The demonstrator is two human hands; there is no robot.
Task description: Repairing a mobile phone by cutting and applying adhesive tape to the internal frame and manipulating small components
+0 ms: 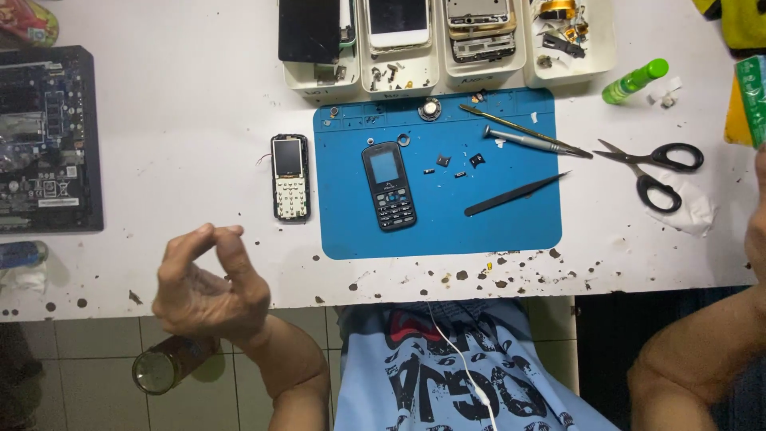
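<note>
My left hand [209,283] hovers over the table's front edge at the lower left, thumb and fingertips pinched together; whether something tiny sits between them I cannot tell. My right hand [756,219] shows only as a sliver at the right edge, raised, near a green packet [752,100]. A black keypad phone [388,185] lies on the blue work mat [479,231]. A phone inner board with screen and keypad [290,177] lies just left of the mat. Several small screws and parts [456,164] are scattered on the mat.
Black tweezers [515,195], a screwdriver [531,142] and a thin metal tool lie on the mat; black scissors [658,166] to its right. White trays [399,76] with phones and parts line the back. A laptop board [48,140] at left, green bottle [634,80], jar [167,365] below.
</note>
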